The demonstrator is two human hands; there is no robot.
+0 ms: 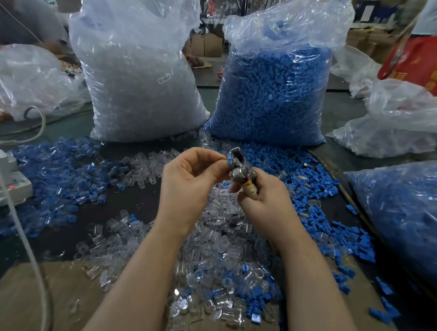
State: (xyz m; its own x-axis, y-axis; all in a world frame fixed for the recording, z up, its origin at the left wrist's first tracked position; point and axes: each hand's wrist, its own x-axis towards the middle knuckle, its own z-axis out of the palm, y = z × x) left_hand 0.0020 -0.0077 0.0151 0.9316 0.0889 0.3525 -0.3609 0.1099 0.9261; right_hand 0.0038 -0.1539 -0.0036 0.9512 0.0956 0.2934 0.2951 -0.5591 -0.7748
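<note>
Loose caps (pixel 216 252) cover the desk (pixel 146 199) beneath the fingers. The right hand (pixel 266 200) grips a metal tool (pixel 240 166), and the left hand (pixel 186 179) pinches a blue cap (pixel 229 160) at its tip.

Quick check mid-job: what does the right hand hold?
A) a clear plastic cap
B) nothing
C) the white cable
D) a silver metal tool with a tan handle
D: the right hand curls round the tan handle of the silver metal tool, while the left hand pinches a small blue plastic piece at its head.
</note>
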